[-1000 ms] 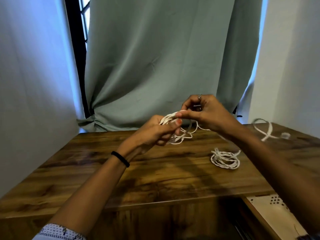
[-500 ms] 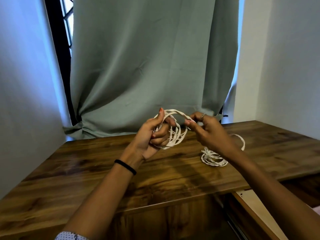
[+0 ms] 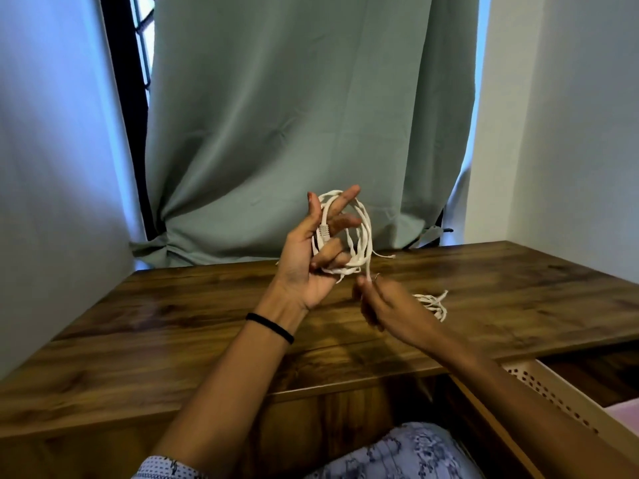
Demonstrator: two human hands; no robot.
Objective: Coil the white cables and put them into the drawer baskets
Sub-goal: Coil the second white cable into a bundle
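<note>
While held: the left hand (image 3: 307,261) had the white cable coil (image 3: 352,236) looped round its spread fingers, above the tabletop (image 3: 173,340).
Right hand (image 3: 383,305): pinched the coil's tail.
Around: second white cable (image 3: 434,304) on the tabletop, partly hidden behind the right hand; perforated drawer basket (image 3: 553,392) near right.
Change: right hand had dropped below the coil.
Room: green curtain (image 3: 311,115) far behind.

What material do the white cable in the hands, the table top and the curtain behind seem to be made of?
White cable: it looks like a plastic-sheathed cord, matte, with a ribbed moulded plug end; it bends into soft loops.
Table top: wood or wood-look laminate, dark brown with streaked grain and a slight sheen; which of the two cannot be told.
Curtain: woven cloth, grey-green and matte, hanging in folds.
</note>
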